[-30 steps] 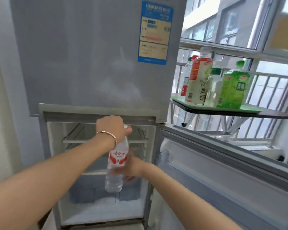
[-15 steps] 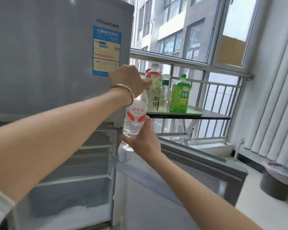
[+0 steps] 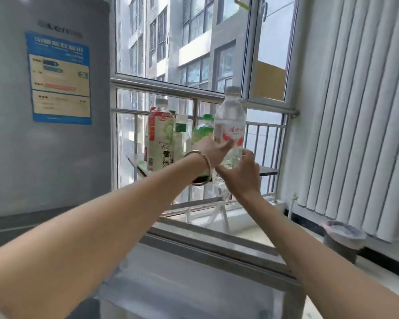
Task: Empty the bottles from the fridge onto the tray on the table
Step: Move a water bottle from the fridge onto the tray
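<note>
Head view: right hand point(image 3: 240, 178) curls round water bottle point(image 3: 229, 116) base, left hand point(image 3: 211, 151) clasps label; other bottles point(image 3: 159, 143) just beyond.

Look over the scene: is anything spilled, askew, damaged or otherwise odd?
Nothing stands out. The capped water bottle is held about upright by the left hand and right hand near the tray, whose bottles all stand upright; no spill shows. The fridge door stands open, as the task needs.

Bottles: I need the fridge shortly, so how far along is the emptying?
Done: at least three bottles stand on the tray. In hand: left hand and right hand hold a water bottle by them, not set down. Left: the fridge inside is out of view.
</note>
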